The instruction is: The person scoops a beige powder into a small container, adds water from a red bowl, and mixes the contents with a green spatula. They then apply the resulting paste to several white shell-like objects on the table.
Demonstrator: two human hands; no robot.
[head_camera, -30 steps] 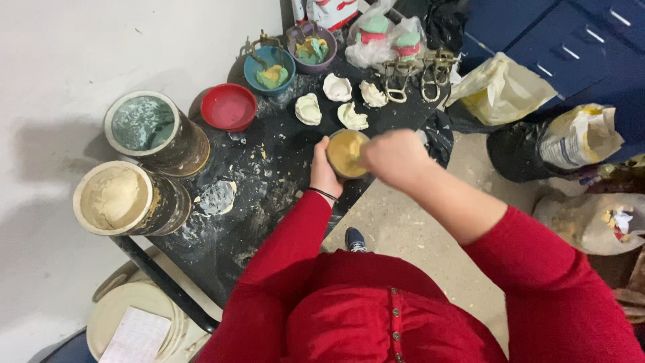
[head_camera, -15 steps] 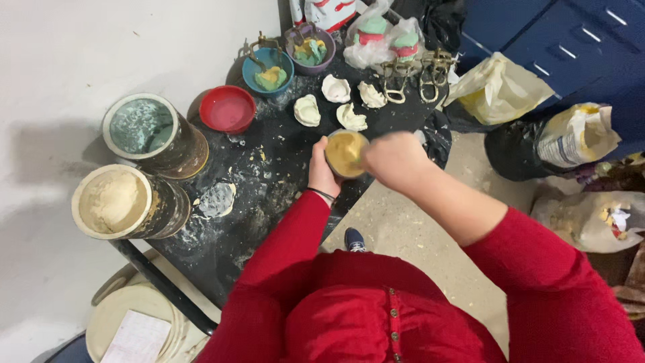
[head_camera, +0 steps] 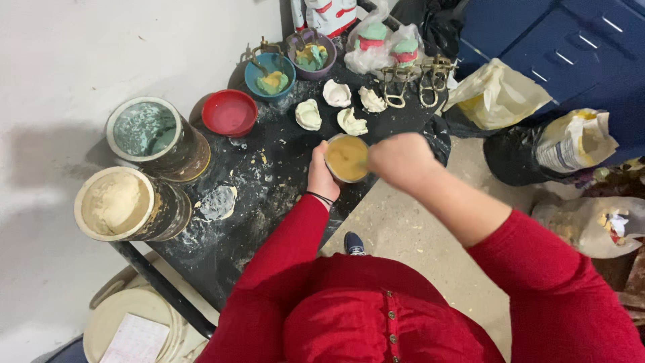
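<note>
Left hand (head_camera: 321, 176) wrapped around small cup (head_camera: 347, 158) of tan paste at front edge of black worktop (head_camera: 269, 181); grip closed on cup side. Right hand (head_camera: 402, 161) blurred over cup, fist closed, tool inside not visible. Cup probably light, paste soft and sticky; best held by wall, kept upright. Versus earlier frames: almost unchanged, both hands in same place.
</note>
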